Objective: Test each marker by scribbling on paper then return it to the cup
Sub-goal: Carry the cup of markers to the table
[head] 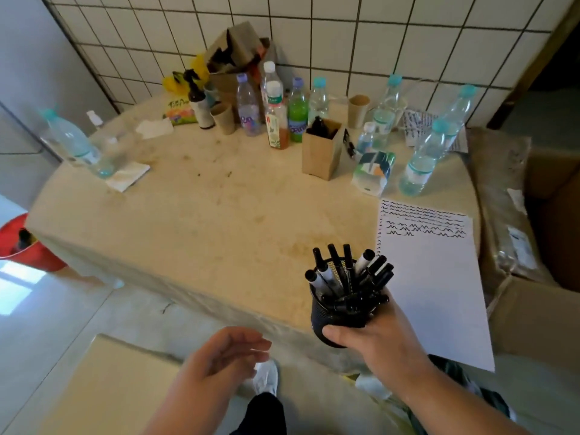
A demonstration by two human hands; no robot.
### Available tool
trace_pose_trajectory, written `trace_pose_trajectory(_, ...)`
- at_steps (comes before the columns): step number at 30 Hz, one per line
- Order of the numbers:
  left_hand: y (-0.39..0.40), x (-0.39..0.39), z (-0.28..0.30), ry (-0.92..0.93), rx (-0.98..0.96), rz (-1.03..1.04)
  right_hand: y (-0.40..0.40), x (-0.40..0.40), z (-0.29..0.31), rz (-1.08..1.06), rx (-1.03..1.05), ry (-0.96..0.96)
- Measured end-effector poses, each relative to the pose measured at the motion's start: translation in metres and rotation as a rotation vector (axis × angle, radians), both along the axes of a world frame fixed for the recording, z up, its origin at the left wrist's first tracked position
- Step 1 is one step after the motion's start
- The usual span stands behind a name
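Beige table against tiled wall, bottles clustered at back; our right hand grips black mesh cup full of markers, held above table's near edge; paper with scribbles lies right of it; left hand loosely curled, holding nothing.

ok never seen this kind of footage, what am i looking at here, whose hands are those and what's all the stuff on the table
There is no machine here. A person wears a wide-angle camera on the head, so you look forward and down at their own two bare hands. The right hand grips a black mesh cup full of markers, held above the table's near edge. The left hand is relaxed and holds nothing. On the table, at right, lies a paper with rows of black scribbles at its top. Further back stand bottles, paper cups and a small brown box.
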State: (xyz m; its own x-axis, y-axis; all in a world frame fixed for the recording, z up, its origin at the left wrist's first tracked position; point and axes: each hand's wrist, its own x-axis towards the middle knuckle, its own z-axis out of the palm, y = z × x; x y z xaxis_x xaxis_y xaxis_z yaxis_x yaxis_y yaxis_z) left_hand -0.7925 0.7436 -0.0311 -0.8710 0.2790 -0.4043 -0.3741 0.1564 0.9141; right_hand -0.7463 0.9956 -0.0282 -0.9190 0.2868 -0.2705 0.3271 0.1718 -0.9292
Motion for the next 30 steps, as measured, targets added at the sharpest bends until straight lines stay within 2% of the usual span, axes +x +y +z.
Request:
trace_pose_trajectory(13,-0.021,-0.188,-0.020,0.006,0.006,-0.175,-0.027,-0.125,-0.018,-0.154,0.069,-0.091)
trace_pose_trajectory(19,-0.009,-0.215,-0.024,-0.007,0.017,-0.204,-0.030,-0.147,-0.019,-0.165,0.093,-0.119)
trace_pose_trajectory(30,-0.004,-0.212,-0.016,0.004,-0.036,-0.133,-0.012,-0.182,-0.023,-0.036,0.063,-0.072)
